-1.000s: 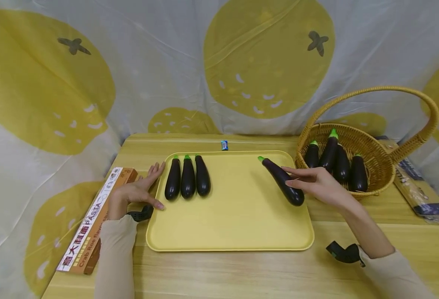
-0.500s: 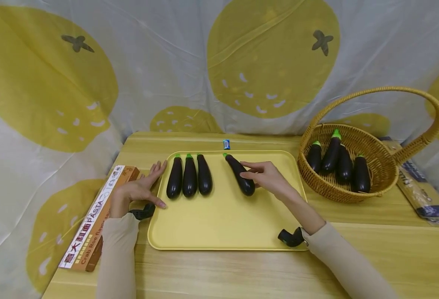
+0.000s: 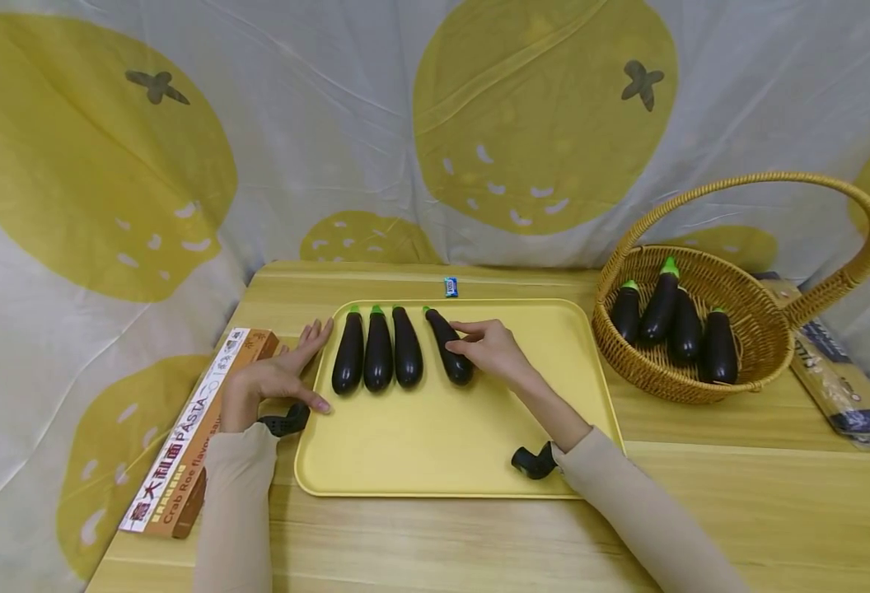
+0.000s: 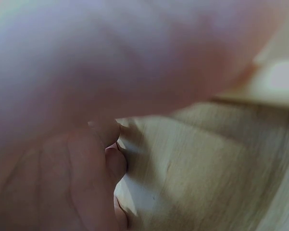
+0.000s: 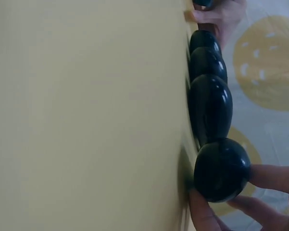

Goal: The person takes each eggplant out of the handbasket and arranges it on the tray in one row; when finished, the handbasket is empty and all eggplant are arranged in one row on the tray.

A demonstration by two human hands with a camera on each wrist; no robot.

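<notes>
My right hand (image 3: 490, 350) pinches an eggplant (image 3: 446, 346) with a green stem end, at the upper middle of a yellow tray (image 3: 435, 436). In the right wrist view the fingers and thumb grip this eggplant (image 5: 221, 168) by its sides, near the tray surface. Left of it lie three more eggplants (image 3: 408, 350) side by side, stems toward the back. My left hand (image 3: 275, 379) rests at the tray's left edge with fingers spread, its thumb on the rim. The left wrist view is mostly filled by that hand's blurred palm (image 4: 53, 178).
A wicker basket (image 3: 643, 375) with a tall handle holds several eggplants at the right. Behind it lies a plastic-wrapped package (image 3: 843, 387). A pasta box (image 3: 190, 445) sits left of the left hand. One small blue packet (image 3: 451, 287) lies behind the tray.
My right hand has carried the eggplant leftward across the tray, from its right side to near the row of three. My left hand has stayed in place.
</notes>
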